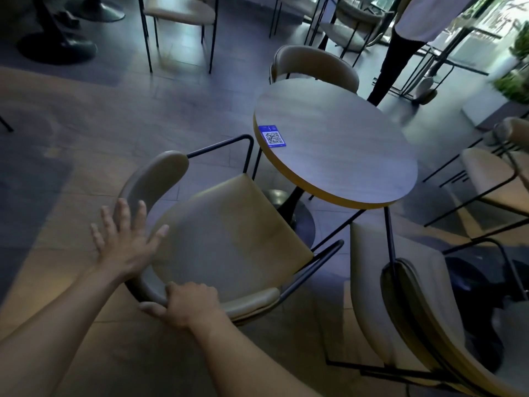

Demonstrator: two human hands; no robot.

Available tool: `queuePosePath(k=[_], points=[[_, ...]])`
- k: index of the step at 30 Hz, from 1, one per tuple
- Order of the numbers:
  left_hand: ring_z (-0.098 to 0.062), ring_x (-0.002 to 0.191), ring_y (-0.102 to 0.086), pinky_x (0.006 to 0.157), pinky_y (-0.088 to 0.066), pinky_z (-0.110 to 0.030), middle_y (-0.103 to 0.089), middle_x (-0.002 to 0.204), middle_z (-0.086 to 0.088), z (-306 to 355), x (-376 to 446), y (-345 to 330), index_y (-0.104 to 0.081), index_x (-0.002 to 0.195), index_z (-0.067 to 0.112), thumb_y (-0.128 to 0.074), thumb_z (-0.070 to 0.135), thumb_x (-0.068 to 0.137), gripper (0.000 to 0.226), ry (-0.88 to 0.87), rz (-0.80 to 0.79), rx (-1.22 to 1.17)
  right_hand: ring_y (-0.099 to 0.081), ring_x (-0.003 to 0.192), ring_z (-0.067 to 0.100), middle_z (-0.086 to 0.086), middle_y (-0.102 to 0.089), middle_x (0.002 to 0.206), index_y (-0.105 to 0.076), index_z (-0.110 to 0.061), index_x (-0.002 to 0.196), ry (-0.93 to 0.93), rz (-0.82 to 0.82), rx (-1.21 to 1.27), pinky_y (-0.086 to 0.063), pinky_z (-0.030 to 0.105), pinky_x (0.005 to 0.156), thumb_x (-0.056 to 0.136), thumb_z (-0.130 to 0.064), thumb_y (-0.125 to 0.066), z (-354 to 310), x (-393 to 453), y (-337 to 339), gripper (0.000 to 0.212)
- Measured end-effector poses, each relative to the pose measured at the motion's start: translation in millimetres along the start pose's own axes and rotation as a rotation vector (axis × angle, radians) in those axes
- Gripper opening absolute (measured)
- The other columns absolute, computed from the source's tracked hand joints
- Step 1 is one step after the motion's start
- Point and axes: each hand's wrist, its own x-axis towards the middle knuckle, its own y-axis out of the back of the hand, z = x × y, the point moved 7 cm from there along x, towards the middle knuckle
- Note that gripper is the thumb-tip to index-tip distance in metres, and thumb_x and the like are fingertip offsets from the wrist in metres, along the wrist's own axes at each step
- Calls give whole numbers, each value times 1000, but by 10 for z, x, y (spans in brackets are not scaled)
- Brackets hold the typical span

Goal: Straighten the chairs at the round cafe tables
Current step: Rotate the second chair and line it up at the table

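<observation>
A beige padded chair [229,233] with a curved backrest and thin black metal arms stands at the near left of a round grey-topped cafe table [343,144]. My right hand [189,305] is closed around the lower curve of its backrest. My left hand [126,242] hovers with fingers spread at the left part of the backrest, holding nothing. A second beige chair [406,305] stands at the table's near right, angled away. A third chair [315,63] is tucked in at the far side.
A blue QR-code sticker [272,136] lies on the table's left edge. A person [400,53] in dark trousers stands beyond the table. Another chair [492,173] is at the right, more chairs [177,12] and table bases [57,47] at the back.
</observation>
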Motion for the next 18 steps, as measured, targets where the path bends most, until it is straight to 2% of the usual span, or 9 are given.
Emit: queuePosePath(k=[2, 4, 9, 16, 18], points=[[-29, 150, 20, 116, 13, -55, 12, 166, -5, 266, -150, 33, -5, 157, 32, -4, 83, 74, 98, -70, 17, -13, -61, 111, 37, 19, -64, 122, -61, -16, 118, -23, -25, 74, -45, 45, 85, 89, -78, -27, 194, -83, 85, 77], [-24, 150, 20, 117, 13, -51, 11, 166, -2, 678, -382, 72, -5, 157, 33, -5, 82, 75, 96, -192, 17, -79, -63, 109, 34, 14, -68, 118, -64, -21, 115, -68, 52, 138, -50, 44, 88, 90, -77, -25, 579, -264, 294, 74], [-20, 149, 23, 120, 12, -48, 12, 165, 4, 1939, -968, 196, -5, 157, 32, -10, 80, 78, 92, -498, -49, -132, -65, 94, 21, 1, -70, 105, -64, -26, 112, -288, 297, 217, -54, 43, 83, 88, -78, -25, 1826, -1062, 998, 70], [-27, 153, 4, 121, 0, -50, -8, 167, 2, 3631, -1726, 322, -15, 158, 26, -18, 80, 79, 96, -761, -124, -60, -64, 100, 27, 5, -69, 111, -66, -21, 117, -512, 521, 246, -50, 37, 77, 93, -68, -36, 2991, -2621, 1680, 61], [-28, 153, 0, 121, -3, -51, -12, 166, 1, 4093, -2004, 315, -15, 158, 26, -23, 78, 81, 93, -828, -134, -40, -63, 95, 29, 8, -69, 102, -67, -18, 102, -552, 592, 253, -46, 36, 72, 94, -66, -37, 3240, -3051, 1788, 57]])
